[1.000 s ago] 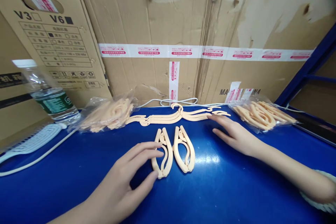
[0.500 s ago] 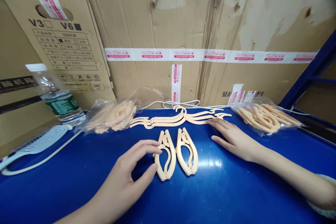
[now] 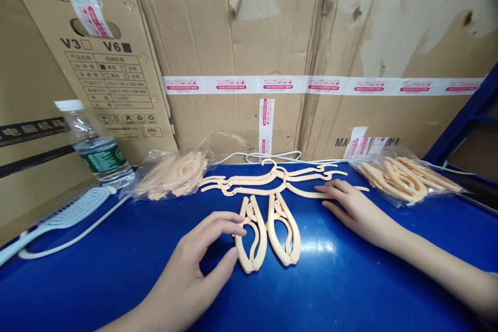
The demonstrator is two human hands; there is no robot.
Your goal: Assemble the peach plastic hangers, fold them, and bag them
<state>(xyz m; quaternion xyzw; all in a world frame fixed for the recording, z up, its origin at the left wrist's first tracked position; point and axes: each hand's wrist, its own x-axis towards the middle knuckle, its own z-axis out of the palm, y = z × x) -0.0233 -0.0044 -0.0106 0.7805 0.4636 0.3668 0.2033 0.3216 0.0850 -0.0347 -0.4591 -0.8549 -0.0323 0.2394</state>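
Observation:
Two folded cream plastic hangers, a left folded hanger (image 3: 240, 254) and a right folded hanger (image 3: 295, 249), lie side by side on the blue table. My left hand (image 3: 190, 262) is beside the left one, thumb and fingers apart, fingertips at its outer edge. Behind them several unfolded cream hangers (image 3: 249, 180) lie spread with hooks facing away. My right hand (image 3: 356, 210) has its fingers and thumb around the right arm of the front unfolded hanger (image 3: 307, 193), which lies a little nearer than the others. The fingers cover part of that arm.
Clear bags of folded hangers lie left (image 3: 175, 174) and right (image 3: 404, 179). A water bottle (image 3: 103, 158), a pale blue hairbrush (image 3: 73, 212) and a white cable (image 3: 85, 236) are at the left. Cardboard (image 3: 218, 124) stands along the back; a dark device (image 3: 478, 199) is at right.
The front unfolded hanger has come toward me and right, apart from the others, with my right hand on its arm. My left hand stays by the left folded hanger. The view has shifted slightly.

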